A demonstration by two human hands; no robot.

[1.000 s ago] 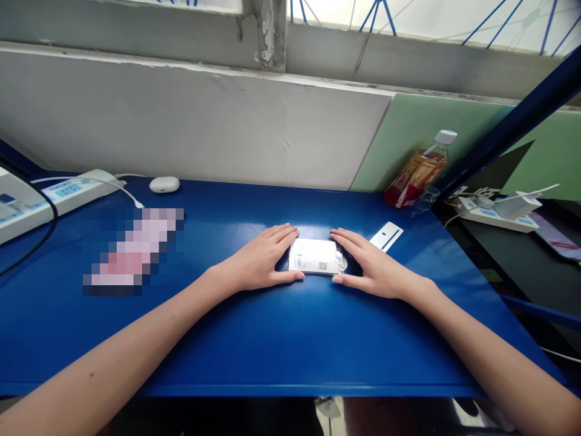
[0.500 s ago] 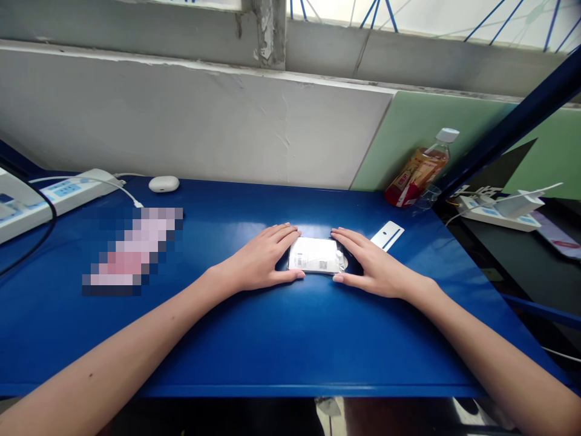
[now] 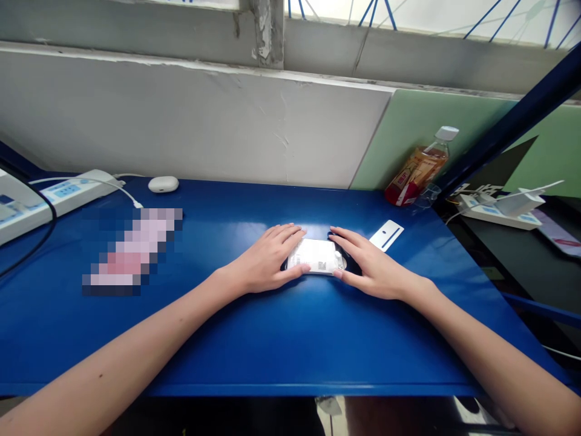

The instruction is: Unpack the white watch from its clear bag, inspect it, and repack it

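Observation:
A small flat white packet (image 3: 313, 253) in clear plastic wrap lies on the blue table between my two hands. A square printed code shows near its right end. My left hand (image 3: 275, 257) rests at the packet's left end, fingers stretched along the far side and thumb over the near left corner. At the other end, my right hand (image 3: 365, 260) lies with fingers and thumb spread apart, its thumb at the near right corner. Something dark shows between the packet and my right palm. Just beyond my right hand is a white card-like piece (image 3: 386, 235) with a dark slot.
A drink bottle (image 3: 420, 169) leans at the back right. On the left are a white earbud case (image 3: 163, 184), a power strip (image 3: 72, 189) with cables and a pixelated pink item (image 3: 131, 254). Another power strip (image 3: 499, 213) sits beyond the table's right edge.
My left hand has shifted slightly right, its fingers and thumb now covering more of the packet's left end. My right hand has barely moved.

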